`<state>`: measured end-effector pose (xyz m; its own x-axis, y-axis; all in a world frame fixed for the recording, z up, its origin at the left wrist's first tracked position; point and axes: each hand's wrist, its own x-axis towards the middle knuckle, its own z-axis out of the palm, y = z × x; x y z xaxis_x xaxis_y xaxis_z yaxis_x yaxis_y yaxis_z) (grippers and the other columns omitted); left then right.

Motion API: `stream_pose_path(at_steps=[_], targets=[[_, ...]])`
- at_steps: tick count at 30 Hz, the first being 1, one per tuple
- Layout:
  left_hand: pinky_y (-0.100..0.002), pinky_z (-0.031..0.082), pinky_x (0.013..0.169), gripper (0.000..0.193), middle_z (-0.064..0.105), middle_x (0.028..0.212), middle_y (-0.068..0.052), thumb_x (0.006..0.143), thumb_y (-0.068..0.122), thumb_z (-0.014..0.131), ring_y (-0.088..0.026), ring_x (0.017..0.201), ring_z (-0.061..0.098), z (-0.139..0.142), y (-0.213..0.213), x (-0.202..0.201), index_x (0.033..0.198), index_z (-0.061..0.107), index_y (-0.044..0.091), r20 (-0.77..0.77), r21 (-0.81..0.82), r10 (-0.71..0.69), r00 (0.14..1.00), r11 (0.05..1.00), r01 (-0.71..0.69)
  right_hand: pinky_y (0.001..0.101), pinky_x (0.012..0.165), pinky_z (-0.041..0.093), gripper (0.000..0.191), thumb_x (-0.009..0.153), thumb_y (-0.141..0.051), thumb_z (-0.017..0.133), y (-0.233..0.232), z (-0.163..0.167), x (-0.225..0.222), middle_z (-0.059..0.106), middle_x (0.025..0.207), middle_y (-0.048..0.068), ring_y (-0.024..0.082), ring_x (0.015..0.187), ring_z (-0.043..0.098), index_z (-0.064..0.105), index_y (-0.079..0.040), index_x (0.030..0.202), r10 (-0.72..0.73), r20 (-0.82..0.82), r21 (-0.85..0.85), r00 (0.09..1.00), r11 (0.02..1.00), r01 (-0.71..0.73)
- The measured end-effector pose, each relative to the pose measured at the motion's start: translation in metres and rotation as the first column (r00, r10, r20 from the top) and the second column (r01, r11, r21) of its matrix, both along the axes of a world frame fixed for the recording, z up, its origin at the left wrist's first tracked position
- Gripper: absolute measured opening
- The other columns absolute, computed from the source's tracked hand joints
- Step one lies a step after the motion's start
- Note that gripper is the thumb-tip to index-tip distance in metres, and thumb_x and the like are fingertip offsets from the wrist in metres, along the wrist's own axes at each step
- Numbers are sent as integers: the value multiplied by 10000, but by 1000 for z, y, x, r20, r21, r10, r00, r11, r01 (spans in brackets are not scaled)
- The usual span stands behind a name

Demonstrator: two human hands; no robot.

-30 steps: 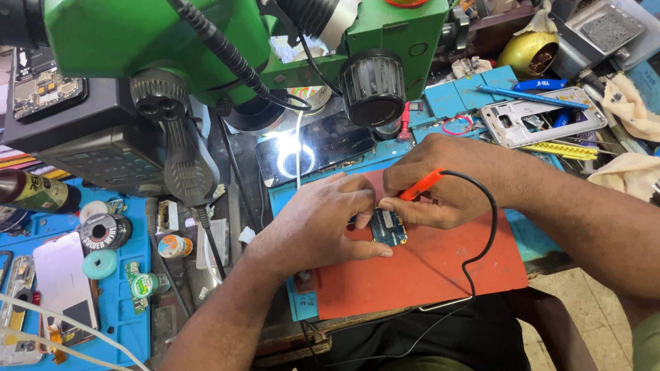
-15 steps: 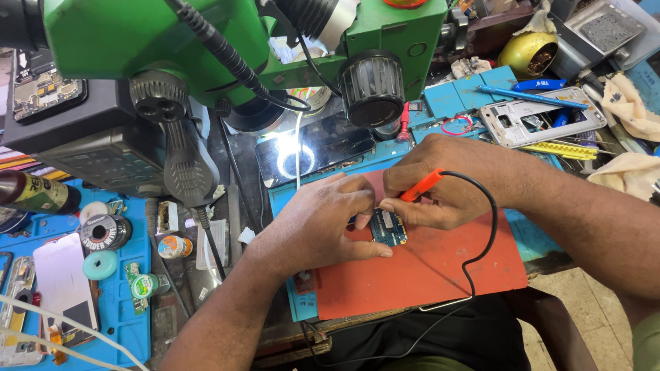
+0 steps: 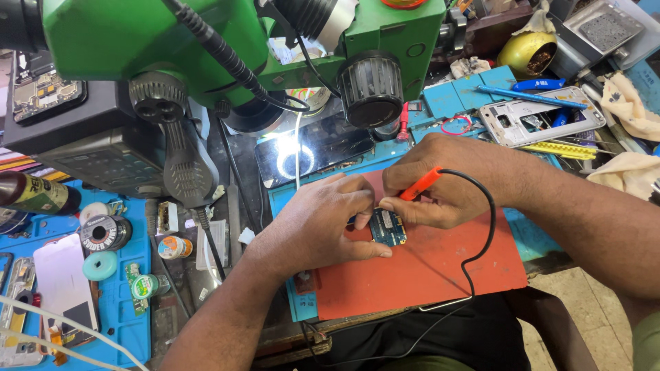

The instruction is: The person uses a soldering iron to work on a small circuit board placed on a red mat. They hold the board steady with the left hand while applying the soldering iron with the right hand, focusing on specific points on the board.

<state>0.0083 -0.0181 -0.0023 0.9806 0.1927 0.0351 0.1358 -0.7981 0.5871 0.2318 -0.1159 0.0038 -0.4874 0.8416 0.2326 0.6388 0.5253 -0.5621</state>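
the small blue circuit board [image 3: 388,227] sits on the red-orange work mat [image 3: 426,268], right between both hands near the mat's upper left part. the left hand [image 3: 316,227] lies curled over the mat, fingers bent in, thumb and fingertips pressing on the board's left edge to pin it down, so it's partly closed with just the board under its tips. the right hand [image 3: 440,182] is closed in a pinch around an orange probe [image 3: 421,184], the tip pointing down toward the top of the board; can't tell if the tip actually touches it. a black lead [image 3: 485,227] loops off the probe's back end, around the right of the mat and down to the bench edge. above the hands hangs a big green microscope [image 3: 206,41], and a phone with a dark screen [image 3: 316,148] lies just behind the mat with a ring light reflected in it. a gutted white phone frame [image 3: 543,124] sits to the upper right, and a solder spool [image 3: 104,233] is on the blue mat [image 3: 117,316] at left.
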Motion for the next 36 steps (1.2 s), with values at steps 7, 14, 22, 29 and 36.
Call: stream_pose_path(at_steps=[7, 14, 22, 29, 36], targets=[[-402, 504, 716, 524, 603, 872, -38, 667, 470, 890, -266, 872, 616, -1, 0, 0, 681, 512, 107, 15, 1, -3, 1000, 1000, 3, 403, 481, 490, 308, 932, -286, 677, 0, 0, 0, 625, 552, 79, 290, 514, 644, 638, -77, 708, 7, 14, 22, 1000, 1000, -8], [-403, 502, 714, 522, 602, 870, -37, 672, 473, 890, -263, 868, 615, -1, 1, 1, 687, 514, 111, 1, 4, -6, 1000, 1000, 6, 402, 469, 483, 320, 924, -291, 683, 0, 1, 0, 615, 538, 80, 293, 504, 640, 631, -70, 699, -9, 4, -9, 1000, 1000, 9], [-405, 501, 701, 529, 602, 866, -35, 654, 472, 894, -263, 864, 611, -1, 0, 1, 670, 510, 108, -10, 3, 7, 1000, 1000, -7, 402, 470, 490, 299, 910, -291, 686, 0, 2, 0, 618, 524, 85, 293, 500, 647, 641, -73, 711, -26, 42, -5, 999, 1000, 27], [-403, 501, 711, 524, 602, 861, -38, 667, 468, 893, -267, 856, 612, -2, 1, 0, 685, 512, 108, 16, 1, -11, 1000, 1000, 11, 396, 461, 483, 308, 920, -280, 686, -1, 2, -1, 618, 528, 65, 283, 493, 643, 631, -76, 696, -1, -7, -12, 1000, 1000, 1], [-402, 503, 710, 525, 603, 864, -37, 668, 470, 893, -266, 855, 612, -2, 1, 0, 684, 516, 106, 17, 3, -11, 1000, 1000, 11, 398, 449, 469, 336, 921, -277, 689, -1, 2, -1, 599, 503, 70, 280, 471, 626, 610, -77, 662, 0, -4, -25, 1000, 1000, 0]])
